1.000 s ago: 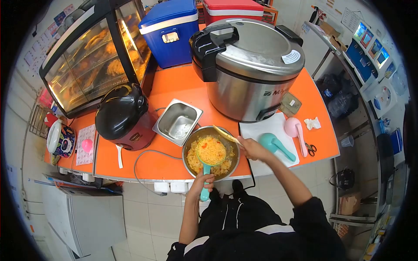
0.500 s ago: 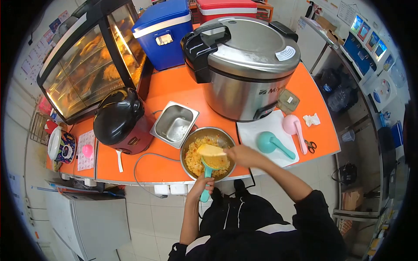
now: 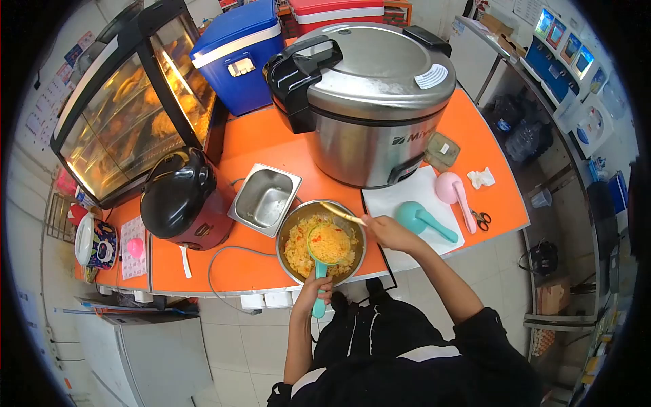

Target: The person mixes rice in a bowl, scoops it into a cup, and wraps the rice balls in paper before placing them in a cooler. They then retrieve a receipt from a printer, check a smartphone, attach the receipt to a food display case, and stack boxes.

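My left hand (image 3: 313, 293) is closed round the handle of a teal scoop (image 3: 320, 272), whose round cup is full of yellow rice (image 3: 329, 243). The scoop is over a metal bowl (image 3: 285, 265) that holds more yellow rice with reddish bits. In my right hand (image 3: 386, 233) is a yellow rice paddle (image 3: 341, 212), seen nearly edge-on above the far side of the bowl. Beside the right hand, a second teal scoop (image 3: 415, 218) and a pink scoop (image 3: 453, 193) lie on and next to a white cloth (image 3: 390, 203).
A large steel rice cooker (image 3: 366, 108) stands behind the bowl. A rectangular steel pan (image 3: 264, 197) and a smaller dark rice cooker (image 3: 180, 197) are to the left. Scissors (image 3: 481, 220) lie near the table's right edge. A lit food display case (image 3: 129, 108) and blue cooler (image 3: 237, 61) stand behind.
The paddle has moved off the rice in the scoop, away toward the bowl's far rim, and turned edge-on. The scoop now shows a mounded fill. The view has shifted slightly.
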`<state>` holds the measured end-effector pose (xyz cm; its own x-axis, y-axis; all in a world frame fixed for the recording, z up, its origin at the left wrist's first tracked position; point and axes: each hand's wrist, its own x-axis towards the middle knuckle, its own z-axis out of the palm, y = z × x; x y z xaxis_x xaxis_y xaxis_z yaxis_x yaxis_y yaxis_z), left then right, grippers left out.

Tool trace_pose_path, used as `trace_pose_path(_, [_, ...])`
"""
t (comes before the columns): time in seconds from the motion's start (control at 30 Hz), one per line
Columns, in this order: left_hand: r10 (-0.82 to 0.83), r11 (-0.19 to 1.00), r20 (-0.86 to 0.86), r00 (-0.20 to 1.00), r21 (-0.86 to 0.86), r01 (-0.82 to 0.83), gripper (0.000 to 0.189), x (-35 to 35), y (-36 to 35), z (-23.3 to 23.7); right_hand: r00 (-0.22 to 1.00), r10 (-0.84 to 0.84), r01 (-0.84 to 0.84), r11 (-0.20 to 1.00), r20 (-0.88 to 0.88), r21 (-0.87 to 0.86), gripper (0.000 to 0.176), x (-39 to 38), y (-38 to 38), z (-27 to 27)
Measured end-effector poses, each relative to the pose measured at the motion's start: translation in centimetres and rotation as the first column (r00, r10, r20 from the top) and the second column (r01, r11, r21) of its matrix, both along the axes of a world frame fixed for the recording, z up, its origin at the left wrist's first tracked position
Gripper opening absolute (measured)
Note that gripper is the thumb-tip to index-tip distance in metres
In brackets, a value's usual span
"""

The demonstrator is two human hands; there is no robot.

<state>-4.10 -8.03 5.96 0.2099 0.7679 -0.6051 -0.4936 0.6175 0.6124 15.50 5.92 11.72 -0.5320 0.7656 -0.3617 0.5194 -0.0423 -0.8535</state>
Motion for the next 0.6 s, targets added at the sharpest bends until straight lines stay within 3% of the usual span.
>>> trace_pose_path(0.03, [0.024, 1.000, 0.029, 0.999, 0.009, -0.024, 0.026, 0.0, -0.1, 0.0, 1.000, -0.001, 0.001, 1.000, 0.002, -0.001, 0.051, 0.0, -0.2, -0.7])
trace_pose_path(0.1, [0.045, 0.999, 0.057, 0.997, 0.014, -0.046, 0.026, 0.2, 0.0, 0.3, 0.965, 0.141, -0.189, 0.959, 0.222, 0.212, 0.047, -0.6, -2.0, -1.9])
trace_pose_path(0.13, [0.066, 0.998, 0.010, 0.998, -0.013, -0.066, 0.024, 0.5, 0.3, 0.9, 0.989, 0.052, -0.097, 0.937, 0.140, 0.336, 0.046, -1.6, -4.5, -2.4])
trace_pose_path(0.2, [0.086, 0.995, -0.039, 0.996, -0.046, -0.088, 0.023, 0.6, 0.1, 1.0, 0.994, 0.058, -0.082, 0.958, 0.095, 0.274, 0.046, -1.6, -4.5, -2.3])
trace_pose_path(0.3, [0.132, 0.991, 0.093, 0.987, -0.009, -0.132, 0.019, 0.1, -0.2, 0.2, 0.999, 0.039, -0.037, 0.986, -0.009, 0.164, 0.047, -0.7, -3.3, -1.4])
trace_pose_path(0.37, [0.235, 0.972, 0.333, 0.913, -0.054, -0.231, 0.018, -0.1, -0.4, -0.3, 0.984, -0.171, 0.170, 0.985, -0.050, -0.033, 0.048, -0.1, -3.0, -1.6])
trace_pose_path(0.4, [0.236, 0.971, 0.336, 0.912, -0.053, -0.232, 0.018, 0.1, -0.3, 0.0, 0.987, -0.149, 0.143, 0.984, 0.054, 0.108, 0.050, -0.4, -3.7, -1.8])
trace_pose_path(0.43, [0.255, 0.967, 0.241, 0.936, -0.041, -0.253, 0.018, 0.5, -0.1, 0.5, 0.987, -0.148, 0.141, 0.984, 0.058, 0.111, 0.050, -1.1, -5.0, -2.2])
trace_pose_path(0.5, [0.271, 0.963, 0.140, 0.952, -0.038, -0.268, 0.017, 0.9, -0.1, 0.7, 0.981, -0.182, 0.136, 0.896, 0.070, 0.422, 0.052, -2.7, -7.6, -3.5])
trace_pose_path(0.57, [0.293, 0.956, 0.059, 0.954, -0.011, -0.293, 0.017, 0.8, -0.1, 0.7, 0.986, -0.168, 0.143, 0.886, 0.018, 0.440, 0.050, -2.4, -6.8, -4.1])
trace_pose_path(0.6, [0.292, 0.957, 0.058, 0.955, -0.011, -0.291, 0.017, 0.7, -0.3, 0.5, 0.994, -0.112, 0.111, 0.966, -0.007, 0.232, 0.047, -1.8, -5.7, -3.3])
